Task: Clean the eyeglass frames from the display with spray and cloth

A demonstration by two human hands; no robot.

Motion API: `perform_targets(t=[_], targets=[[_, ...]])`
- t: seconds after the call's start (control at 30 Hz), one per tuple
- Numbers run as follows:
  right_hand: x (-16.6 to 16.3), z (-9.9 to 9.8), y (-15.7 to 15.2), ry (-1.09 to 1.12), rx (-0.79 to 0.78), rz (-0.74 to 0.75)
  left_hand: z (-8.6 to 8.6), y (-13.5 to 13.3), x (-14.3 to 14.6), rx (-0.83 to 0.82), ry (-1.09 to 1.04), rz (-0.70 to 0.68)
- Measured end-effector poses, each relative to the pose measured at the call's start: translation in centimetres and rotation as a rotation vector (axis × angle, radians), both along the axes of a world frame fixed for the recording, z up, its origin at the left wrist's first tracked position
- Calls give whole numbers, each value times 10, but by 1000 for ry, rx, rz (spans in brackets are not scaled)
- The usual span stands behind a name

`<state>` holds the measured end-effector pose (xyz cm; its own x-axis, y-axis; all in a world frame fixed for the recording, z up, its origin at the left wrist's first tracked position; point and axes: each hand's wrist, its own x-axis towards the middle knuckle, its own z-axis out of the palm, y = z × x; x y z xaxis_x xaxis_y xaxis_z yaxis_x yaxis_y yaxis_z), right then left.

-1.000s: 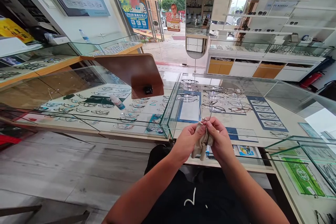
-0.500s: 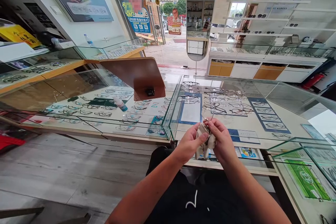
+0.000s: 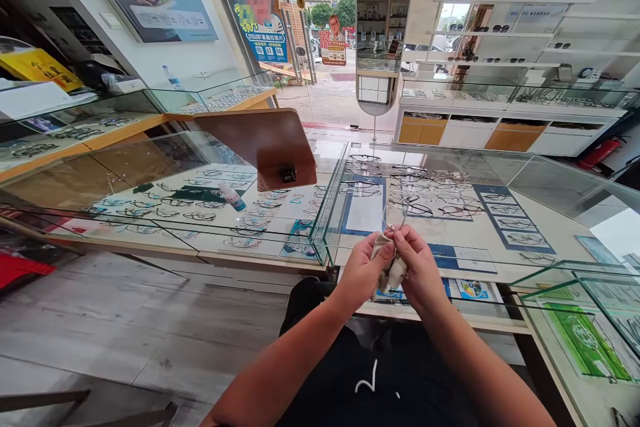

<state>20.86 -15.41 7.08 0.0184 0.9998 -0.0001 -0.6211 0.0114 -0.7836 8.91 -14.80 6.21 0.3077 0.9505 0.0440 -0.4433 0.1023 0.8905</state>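
Both hands meet above the front edge of the glass display case. My left hand (image 3: 363, 272) is closed on a beige cloth (image 3: 397, 273), its thumb pressed on the folds. Thumb and fingers of my right hand (image 3: 419, 260) pinch a pair of eyeglasses (image 3: 405, 213) close to the left fingertips. Thin temple arms of the eyeglasses stick up and away from me, while the rest of the frame is hidden by fingers and cloth. Part of the cloth hangs down between the palms.
Under the glass lie rows of eyeglass frames (image 3: 457, 208). A brown tabletop mirror's back (image 3: 280, 140) and a small bottle (image 3: 231, 197) stand on the left case. Further off are a tall oval mirror (image 3: 375, 90) and wall shelves (image 3: 500, 1). Another glass case (image 3: 575, 287) borders my right.
The left fingers and thumb have shifted slightly on the cloth, which now bunches differently and hangs less low. The right hand keeps its pinch on the eyeglasses.
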Motion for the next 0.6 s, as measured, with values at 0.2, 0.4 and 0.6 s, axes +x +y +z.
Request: perform_targets(t=[0.2,0.4,0.6], targets=[[3,0,-2,-4,-2,-23,5,-1,-3,41,54,15],[10,5,-2,13,-28,-59,7,-1,-16,35,67,-195],[0,6,-6,-28,65,-41,8,-7,-1,0,0,-22]])
